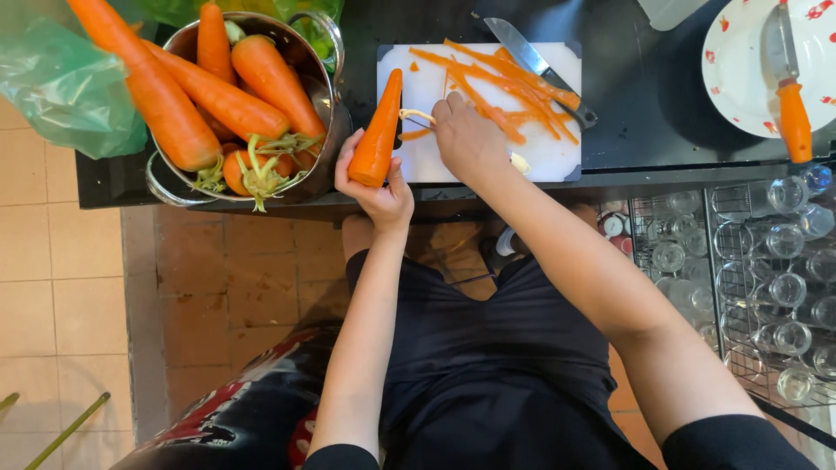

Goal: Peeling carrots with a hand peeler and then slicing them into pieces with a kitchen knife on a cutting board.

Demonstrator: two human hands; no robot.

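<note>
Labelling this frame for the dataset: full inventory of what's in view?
carrot in hand: 1, orange, over cutting board's left edge
peeler: 1, pale, against that carrot
cutting board: 1, white, dark counter
carrot peels: a heap, orange, on board
knife: 1, dark handle, board's top right
pot: 1, steel, holds unpeeled carrots, count unclear
plastic bag: 1, green, top left
plate: 1, white, red marks, top right
orange-handled knife: 1, on plate
glasses: many, clear, wire rack at right
left hand: holds carrot
right hand: holds peeler

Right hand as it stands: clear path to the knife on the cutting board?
Probably yes. The right hand is over the cutting board, the knife lies close by with only carrot peels between, but the hand already holds a peeler.
</note>
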